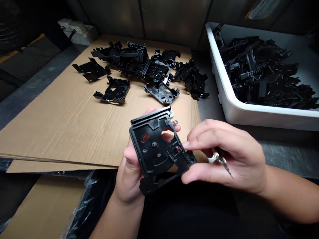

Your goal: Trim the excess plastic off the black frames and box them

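A flat black plastic housing part (159, 149) with round and oval holes is held up, tilted, in front of me. My left hand (131, 176) is closed around it from below and behind, thumb on its left edge. At the right edge and lower right corner, the thumb and index finger of my right hand (224, 156) touch the part. Tucked in that same hand is a small pointed metal tool (221, 161) with a whitish piece at its base; its exact kind is hard to make out. The left fingers are partly hidden behind the part.
Several similar black plastic parts (161, 93) lie on cardboard sheets (62, 122), mostly piled toward the back. A white bin (231, 96) full of such parts stands at the right. A metal panel (171, 20) rises behind. Plastic film (87, 199) hangs at the lower left.
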`<state>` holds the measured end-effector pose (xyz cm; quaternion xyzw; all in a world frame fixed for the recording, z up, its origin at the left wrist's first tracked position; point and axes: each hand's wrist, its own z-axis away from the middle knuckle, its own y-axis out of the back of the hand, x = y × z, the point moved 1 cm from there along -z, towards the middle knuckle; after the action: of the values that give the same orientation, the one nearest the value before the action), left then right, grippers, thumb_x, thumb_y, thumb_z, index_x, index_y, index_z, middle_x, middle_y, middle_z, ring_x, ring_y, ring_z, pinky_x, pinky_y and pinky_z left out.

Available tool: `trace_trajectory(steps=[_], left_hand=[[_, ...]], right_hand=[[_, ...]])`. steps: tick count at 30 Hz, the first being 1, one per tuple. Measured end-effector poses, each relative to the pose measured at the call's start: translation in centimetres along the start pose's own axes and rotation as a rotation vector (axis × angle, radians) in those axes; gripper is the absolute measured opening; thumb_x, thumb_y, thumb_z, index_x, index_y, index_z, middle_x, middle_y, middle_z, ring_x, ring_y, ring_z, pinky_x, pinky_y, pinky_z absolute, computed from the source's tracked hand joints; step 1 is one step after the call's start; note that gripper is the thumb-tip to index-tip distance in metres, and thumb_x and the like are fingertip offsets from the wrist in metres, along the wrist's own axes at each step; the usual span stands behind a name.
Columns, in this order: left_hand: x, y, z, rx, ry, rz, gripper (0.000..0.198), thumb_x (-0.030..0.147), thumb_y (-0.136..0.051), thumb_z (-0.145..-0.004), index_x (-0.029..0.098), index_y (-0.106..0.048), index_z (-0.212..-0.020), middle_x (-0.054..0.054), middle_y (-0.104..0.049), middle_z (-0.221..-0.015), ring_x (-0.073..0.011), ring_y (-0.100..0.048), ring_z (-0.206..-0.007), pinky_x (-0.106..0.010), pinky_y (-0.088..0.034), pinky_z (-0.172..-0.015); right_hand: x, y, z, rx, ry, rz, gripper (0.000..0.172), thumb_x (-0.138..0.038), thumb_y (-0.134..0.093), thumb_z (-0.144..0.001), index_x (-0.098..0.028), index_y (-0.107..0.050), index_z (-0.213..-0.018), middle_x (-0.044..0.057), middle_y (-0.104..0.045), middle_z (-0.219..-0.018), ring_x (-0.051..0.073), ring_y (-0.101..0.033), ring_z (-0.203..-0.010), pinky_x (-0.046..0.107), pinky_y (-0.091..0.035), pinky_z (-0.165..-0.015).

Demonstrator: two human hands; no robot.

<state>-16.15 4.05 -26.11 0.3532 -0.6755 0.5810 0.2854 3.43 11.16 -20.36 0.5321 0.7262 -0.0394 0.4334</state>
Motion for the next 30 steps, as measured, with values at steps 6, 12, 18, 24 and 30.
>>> trace_trajectory(steps=[6,12,18,24,30], left_hand=[[-0.2,0.0,-0.3,0.012,-0.010,0.001,0.055,0.069,-0.053,-0.107,0.038,-0.067,-0.151,-0.009,-0.080,-0.131,-0.0334,-0.071,-0.136,-0.045,-0.066,-0.104],[-0.1,-0.4,0.1,0.097,0.008,0.041,0.053,0.066,-0.058,-0.107,0.034,-0.070,-0.146,-0.009,-0.081,-0.126,-0.0308,-0.077,-0.126,-0.048,-0.067,-0.106],[-0.3,-1.3,-0.7,0.405,0.005,-0.075,0.046,0.034,-0.063,-0.105,0.031,-0.070,-0.150,-0.005,-0.082,-0.116,-0.0278,-0.081,-0.110,-0.044,-0.069,-0.100],[-0.3,-2.0,-1.1,0.467,-0.002,-0.200,0.046,0.031,-0.069,-0.101,0.033,-0.072,-0.147,-0.006,-0.080,-0.126,-0.0291,-0.080,-0.112,-0.039,-0.071,-0.089],[-0.3,-1.5,-1.1,0.463,0.027,-0.156,0.044,0.025,-0.071,-0.095,0.031,-0.075,-0.138,-0.006,-0.081,-0.107,-0.0260,-0.081,-0.100,-0.031,-0.070,-0.073]], right_hand=[[0.1,0.0,0.1,-0.006,0.015,-0.003,0.041,-0.027,-0.101,-0.081,-0.009,-0.075,-0.108,0.007,-0.080,-0.096,0.014,-0.077,-0.085,0.023,-0.068,-0.082],[-0.1,0.1,0.1,-0.013,0.006,0.028,0.041,-0.026,-0.100,-0.081,-0.009,-0.075,-0.108,0.007,-0.079,-0.094,0.013,-0.076,-0.082,0.022,-0.066,-0.076],[0.1,-0.1,0.3,0.002,-0.009,0.152,0.032,-0.024,-0.096,-0.087,-0.008,-0.076,-0.106,0.008,-0.076,-0.095,0.014,-0.075,-0.089,0.023,-0.067,-0.080],[0.2,-0.6,0.7,-0.019,0.012,0.181,0.029,-0.025,-0.094,-0.089,-0.009,-0.075,-0.104,0.008,-0.076,-0.097,0.013,-0.074,-0.089,0.021,-0.065,-0.079],[0.0,-0.7,0.9,-0.062,0.011,0.191,0.029,-0.025,-0.095,-0.088,-0.006,-0.076,-0.100,0.008,-0.074,-0.095,0.011,-0.072,-0.086,0.019,-0.062,-0.078]])
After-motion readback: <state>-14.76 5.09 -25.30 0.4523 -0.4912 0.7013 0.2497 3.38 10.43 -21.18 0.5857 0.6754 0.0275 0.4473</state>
